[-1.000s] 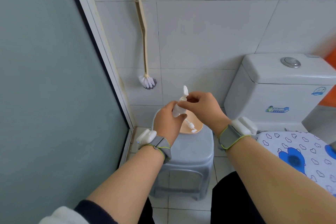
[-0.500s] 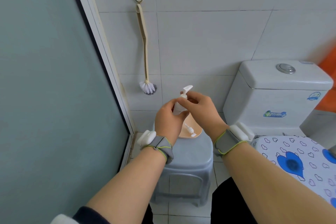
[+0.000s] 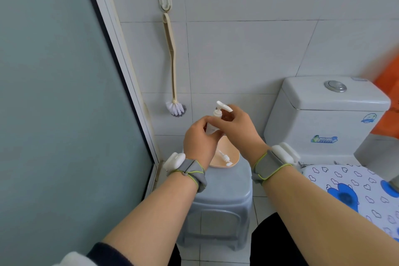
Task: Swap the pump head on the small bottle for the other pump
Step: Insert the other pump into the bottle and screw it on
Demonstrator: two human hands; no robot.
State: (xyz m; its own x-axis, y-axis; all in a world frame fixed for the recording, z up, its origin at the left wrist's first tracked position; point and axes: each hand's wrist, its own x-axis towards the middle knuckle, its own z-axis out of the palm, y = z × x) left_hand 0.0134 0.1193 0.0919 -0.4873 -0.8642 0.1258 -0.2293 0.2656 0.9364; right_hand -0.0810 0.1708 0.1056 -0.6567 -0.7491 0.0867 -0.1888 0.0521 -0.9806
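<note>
While both hands work at mid-frame, the scene reads left to right as follows.

Glass door: fills the left of the frame, untouched.

Brush: hangs from a wall hook at upper centre-left, clear of the work.

Left hand: just left of centre, fingers wrapped tight round the body of the small bottle, holding it up above the stool.

Pump head: sits on the bottle's neck; a second ago its nozzle pointed up and away, now it has swung round toward the right of the frame, so the head has turned on the neck.

Right hand: just right of centre, fingertips pinched on the pump's collar.

Meaning: the turn suggests a thread being worked; whether loosening or tightening I cannot tell.

Other pump: lies in the peach dish on the stool, below the hands, not yet picked up.

Toilet tank: right of frame, uninvolved.
</note>
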